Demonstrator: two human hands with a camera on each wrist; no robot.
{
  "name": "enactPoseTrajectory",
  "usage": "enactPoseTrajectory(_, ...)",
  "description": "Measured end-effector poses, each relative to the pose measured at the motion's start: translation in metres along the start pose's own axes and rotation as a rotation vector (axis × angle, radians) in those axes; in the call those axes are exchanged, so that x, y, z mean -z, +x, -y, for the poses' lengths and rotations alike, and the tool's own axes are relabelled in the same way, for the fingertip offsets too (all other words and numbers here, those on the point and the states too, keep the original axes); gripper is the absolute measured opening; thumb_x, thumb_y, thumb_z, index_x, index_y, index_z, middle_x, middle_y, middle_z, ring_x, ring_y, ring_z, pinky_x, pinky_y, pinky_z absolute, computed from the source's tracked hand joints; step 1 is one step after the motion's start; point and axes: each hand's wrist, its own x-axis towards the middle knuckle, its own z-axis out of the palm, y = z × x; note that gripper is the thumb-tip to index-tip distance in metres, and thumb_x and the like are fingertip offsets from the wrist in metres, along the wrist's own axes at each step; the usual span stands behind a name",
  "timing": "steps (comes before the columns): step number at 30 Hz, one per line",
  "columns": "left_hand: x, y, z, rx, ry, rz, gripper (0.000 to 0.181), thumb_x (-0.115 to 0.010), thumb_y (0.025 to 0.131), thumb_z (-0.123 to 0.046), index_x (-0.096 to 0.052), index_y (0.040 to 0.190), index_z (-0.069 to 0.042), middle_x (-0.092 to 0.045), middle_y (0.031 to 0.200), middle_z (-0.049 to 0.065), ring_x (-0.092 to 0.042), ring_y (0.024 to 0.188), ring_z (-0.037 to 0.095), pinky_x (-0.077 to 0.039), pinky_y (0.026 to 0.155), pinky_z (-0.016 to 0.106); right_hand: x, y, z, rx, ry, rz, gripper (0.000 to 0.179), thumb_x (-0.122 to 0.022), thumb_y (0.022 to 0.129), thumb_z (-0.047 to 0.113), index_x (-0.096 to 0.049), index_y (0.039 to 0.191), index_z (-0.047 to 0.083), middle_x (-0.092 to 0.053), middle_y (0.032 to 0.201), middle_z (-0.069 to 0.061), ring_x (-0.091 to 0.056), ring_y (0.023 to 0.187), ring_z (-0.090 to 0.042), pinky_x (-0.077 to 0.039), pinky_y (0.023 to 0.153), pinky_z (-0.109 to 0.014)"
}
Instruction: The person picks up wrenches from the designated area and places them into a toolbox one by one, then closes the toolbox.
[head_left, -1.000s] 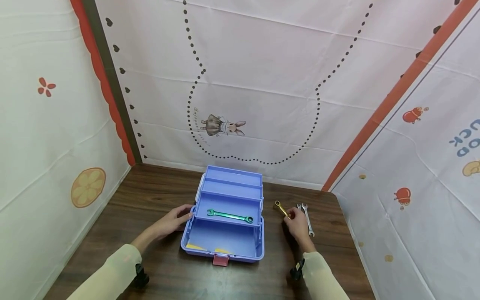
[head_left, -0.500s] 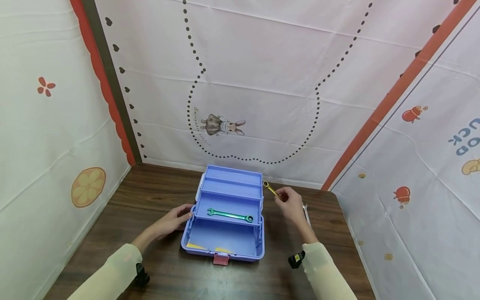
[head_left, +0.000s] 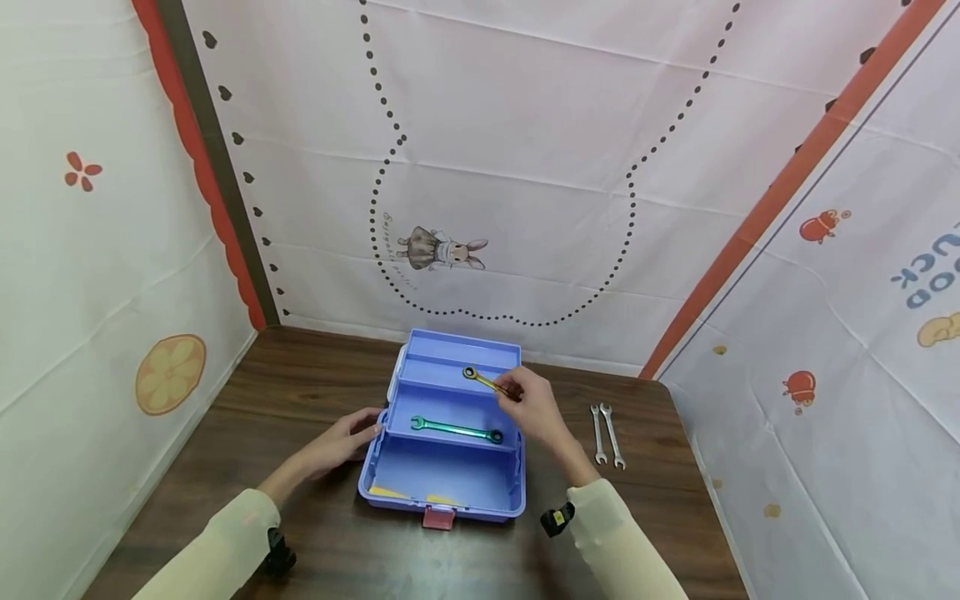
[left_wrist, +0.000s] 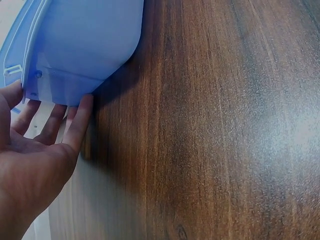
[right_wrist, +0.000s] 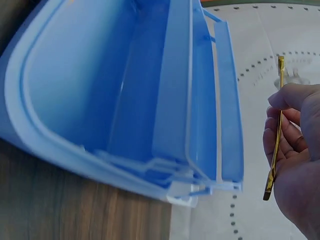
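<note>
The right hand (head_left: 534, 410) pinches the gold wrench (head_left: 487, 382) above the trays (head_left: 450, 345) of the blue toolbox (head_left: 483, 511). The left hand (head_left: 339, 447), fingers (left_wrist: 80, 120) extended, touches the toolbox's left side. A green wrench (head_left: 456, 429) lies in the lower tray (head_left: 435, 402); two silver wrenches (head_left: 612, 437) lie on the desk (head_left: 315, 375).

One wrench (head_left: 485, 380) is gold, the toolbox (head_left: 442, 467) blue.

Out in front now with the left arm (head_left: 213, 537), fingers nearly straight and a little apart on the left hand (left_wrist: 37, 157), and here, slanted inward with the right arm (head_left: 626, 542), pinching between thumb and curled fingers with the right hand (head_left: 534, 408), held up!
</note>
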Motion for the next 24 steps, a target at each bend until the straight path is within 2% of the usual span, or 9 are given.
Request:
enactPoseTrajectory(5,0.000,0.001,-0.001,0.013,0.003,-0.021,0.061,-0.056,0.111,-0.041,-0.042,0.159,-0.005,-0.045,0.157,0.025,-0.050,0.140,0.040,-0.057,0.103,0.051,-0.018,0.004,0.007,0.069,-0.028,0.035,0.013,-0.078,0.093,0.001,-0.075,0.101,0.010,-0.066,0.091,0.001,-0.060,0.078,-0.012,-0.055,0.067,-0.027)
enactPoseTrajectory(11,-0.002,0.001,-0.002,0.016,0.019,-0.024,0.061,-0.056,0.111,-0.042,-0.043,0.158,-0.006,-0.045,0.157,0.025,-0.050,0.140,0.039,-0.056,0.104,0.052,-0.036,-0.001,0.013,0.035,-0.013,0.095,0.013,-0.077,0.094,0.002,-0.075,0.104,0.010,-0.066,0.095,0.002,-0.060,0.081,-0.010,-0.056,0.069,-0.025)
enactPoseTrajectory(15,-0.002,0.001,-0.002,0.007,0.018,-0.023,0.060,-0.055,0.112,-0.041,-0.043,0.159,-0.005,-0.045,0.157,0.025,-0.050,0.140,0.038,-0.056,0.105,0.050,-0.044,-0.002,0.016,0.050,0.008,0.108,0.014,-0.078,0.094,0.001,-0.075,0.104,0.009,-0.066,0.095,0.001,-0.061,0.081,-0.010,-0.056,0.069,-0.026)
enactPoseTrajectory(19,-0.002,0.000,-0.002,-0.001,0.011,-0.017,0.060,-0.054,0.112,-0.041,-0.042,0.159,-0.005,-0.045,0.157,0.025,-0.050,0.139,0.038,-0.056,0.104,0.050,-0.050,-0.003,0.017,0.058,-0.006,0.120,0.013,-0.078,0.093,0.000,-0.075,0.103,0.009,-0.066,0.094,0.001,-0.060,0.080,-0.010,-0.056,0.069,-0.025)
enactPoseTrajectory(24,-0.002,-0.001,-0.001,0.006,0.003,-0.016,0.060,-0.054,0.113,-0.040,-0.041,0.160,-0.005,-0.044,0.157,0.025,-0.050,0.140,0.039,-0.056,0.104,0.051,-0.057,-0.004,0.017,0.021,-0.044,0.145,0.012,-0.078,0.094,0.002,-0.075,0.103,0.009,-0.065,0.095,0.002,-0.059,0.082,-0.009,-0.055,0.070,-0.023)
